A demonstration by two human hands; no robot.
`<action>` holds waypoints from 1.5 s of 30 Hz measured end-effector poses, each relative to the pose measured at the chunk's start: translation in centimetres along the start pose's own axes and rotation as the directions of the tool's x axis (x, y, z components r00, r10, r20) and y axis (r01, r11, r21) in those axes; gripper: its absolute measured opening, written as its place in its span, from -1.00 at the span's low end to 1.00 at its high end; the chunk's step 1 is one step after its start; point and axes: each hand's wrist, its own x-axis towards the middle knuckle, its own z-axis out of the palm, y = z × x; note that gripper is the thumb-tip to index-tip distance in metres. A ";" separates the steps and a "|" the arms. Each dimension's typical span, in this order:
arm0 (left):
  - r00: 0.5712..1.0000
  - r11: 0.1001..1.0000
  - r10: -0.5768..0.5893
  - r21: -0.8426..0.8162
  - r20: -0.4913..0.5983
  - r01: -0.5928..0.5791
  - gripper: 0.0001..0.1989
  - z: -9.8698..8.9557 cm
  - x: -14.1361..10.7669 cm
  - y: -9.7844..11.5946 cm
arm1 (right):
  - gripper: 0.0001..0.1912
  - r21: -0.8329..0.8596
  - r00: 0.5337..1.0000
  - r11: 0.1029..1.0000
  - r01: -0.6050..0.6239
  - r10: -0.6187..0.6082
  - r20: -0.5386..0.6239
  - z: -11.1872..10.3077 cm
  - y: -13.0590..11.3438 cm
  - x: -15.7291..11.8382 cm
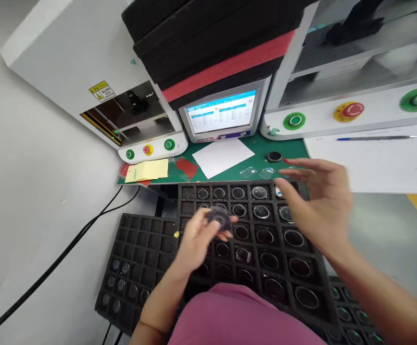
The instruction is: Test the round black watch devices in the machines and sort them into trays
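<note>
Black foam, cut into square pockets, makes up the large tray [181, 194] in front of the person, and its dividers seem meant to keep the round pieces [259, 192] from rubbing together. The left hand [194, 235] grasps 1 dark round part [218, 219] above the tray, thumb across its face, probably for a steady grip. The right hand [318, 199] is empty, fingers spread near the desk [230, 173] edge, where 1 black disc [274, 156] lies beside clear film pieces [248, 172], likely put there for easy reach.
</note>
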 end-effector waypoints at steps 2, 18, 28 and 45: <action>0.970 0.994 0.051 0.110 -0.238 -0.025 -0.66 -3.6 0.5 -1.7 | -0.61 0.023 0.995 0.997 -0.070 0.072 -0.068 -1.0 2.0 -1.5; 0.939 0.442 0.343 0.887 -0.032 -0.131 -0.86 -15.0 -6.9 -17.1 | -0.43 -0.153 0.819 0.805 -0.573 0.564 -0.100 -3.4 3.3 -8.6; 0.875 0.059 0.396 0.943 0.279 -0.327 -0.75 -16.9 -6.8 -18.9 | -0.62 -0.117 0.933 0.926 -0.358 0.360 -0.007 -3.2 5.6 -10.0; 0.979 -0.197 -0.164 0.977 -0.117 0.084 -0.90 -12.7 -2.3 -11.6 | -0.66 -0.037 0.920 0.919 -0.392 0.392 -0.017 -5.5 8.8 -9.3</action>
